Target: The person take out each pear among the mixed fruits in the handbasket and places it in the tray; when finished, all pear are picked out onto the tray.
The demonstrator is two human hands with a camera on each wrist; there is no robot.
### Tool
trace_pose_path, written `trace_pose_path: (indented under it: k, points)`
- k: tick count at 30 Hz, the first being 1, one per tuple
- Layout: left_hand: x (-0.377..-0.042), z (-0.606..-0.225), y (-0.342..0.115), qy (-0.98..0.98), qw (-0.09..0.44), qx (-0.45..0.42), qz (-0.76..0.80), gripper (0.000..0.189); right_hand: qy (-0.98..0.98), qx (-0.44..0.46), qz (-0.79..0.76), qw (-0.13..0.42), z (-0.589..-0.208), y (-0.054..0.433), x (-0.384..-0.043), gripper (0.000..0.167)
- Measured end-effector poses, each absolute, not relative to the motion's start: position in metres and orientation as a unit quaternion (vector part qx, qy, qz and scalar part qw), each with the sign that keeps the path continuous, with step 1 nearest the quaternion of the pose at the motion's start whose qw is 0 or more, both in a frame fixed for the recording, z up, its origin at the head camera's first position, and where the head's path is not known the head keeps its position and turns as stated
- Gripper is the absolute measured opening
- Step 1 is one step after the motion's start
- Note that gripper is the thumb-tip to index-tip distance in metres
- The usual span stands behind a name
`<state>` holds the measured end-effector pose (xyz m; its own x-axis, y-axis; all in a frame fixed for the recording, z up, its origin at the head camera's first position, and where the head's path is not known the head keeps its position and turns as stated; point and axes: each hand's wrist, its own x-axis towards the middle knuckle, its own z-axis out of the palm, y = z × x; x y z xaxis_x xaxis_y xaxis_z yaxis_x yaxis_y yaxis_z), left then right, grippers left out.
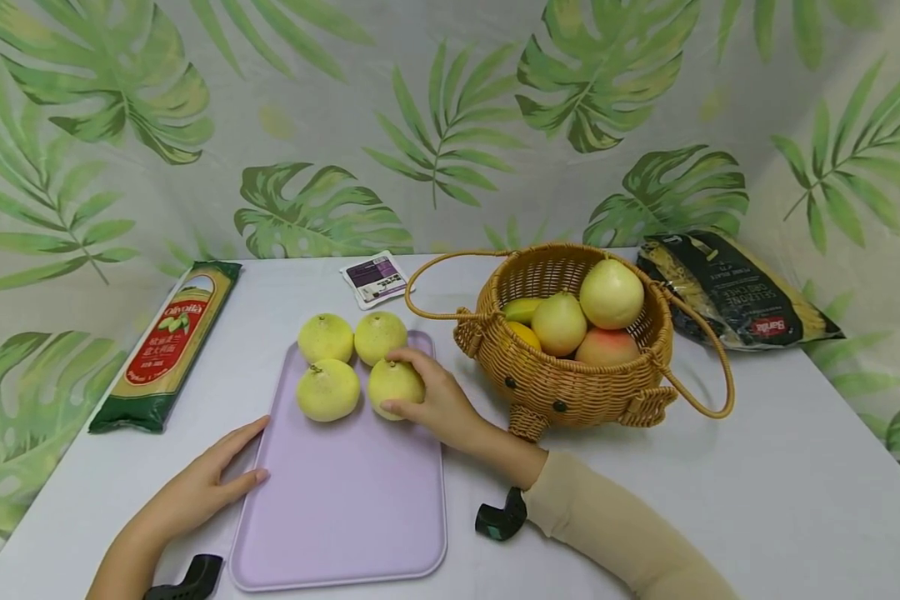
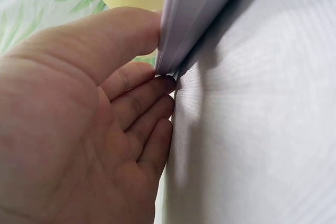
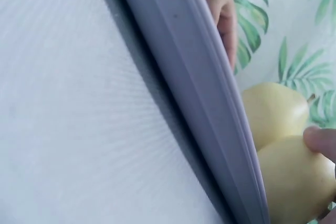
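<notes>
On the lilac tray (image 1: 345,508), several pale yellow pears stand in a tight group at the far end. The right hand (image 1: 450,408) holds the near right pear (image 1: 392,390) between thumb and fingers; in the right wrist view its thumb (image 3: 320,142) lies on the pear's skin. That pear is close beside the other near pear (image 1: 327,389). At the tray's left edge, the left hand (image 1: 202,487) touches the rim with its thumb and fingertips, fingers nearly straight, as the left wrist view also shows.
A wicker basket (image 1: 585,387) with looped handles stands right of the tray, holding several fruits. Behind it lies a dark pasta bag (image 1: 735,287). A spaghetti packet (image 1: 168,346) lies at the left, and a small white-and-purple sachet (image 1: 375,279) behind the tray.
</notes>
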<state>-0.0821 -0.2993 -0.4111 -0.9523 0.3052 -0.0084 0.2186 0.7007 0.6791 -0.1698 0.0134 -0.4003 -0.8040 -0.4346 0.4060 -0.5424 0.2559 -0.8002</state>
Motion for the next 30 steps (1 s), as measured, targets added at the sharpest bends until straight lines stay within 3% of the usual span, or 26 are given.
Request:
trace_pose_path:
  k: [11,18,22,30]
  points:
    - [-0.081,-0.41,-0.299,0.913,0.057,0.151,0.374,0.065,-0.796,0.323,0.51,0.039,-0.399,0.0,-0.172,0.057]
    - [-0.082,-0.413,-0.299,0.916,0.061,0.145,0.37,0.066,-0.804,0.319,0.501,0.035,-0.388,0.005,-0.166,0.066]
    - [-0.081,-0.413,-0.299,0.916,0.063,0.142,0.371,0.066,-0.799,0.348,0.485,0.077,-0.367,0.017,-0.156,0.066]
    - [-0.082,-0.413,-0.299,0.917,0.062,0.143,0.367,0.066,-0.754,0.429,0.446,0.22,-0.322,0.075,-0.137,0.058]
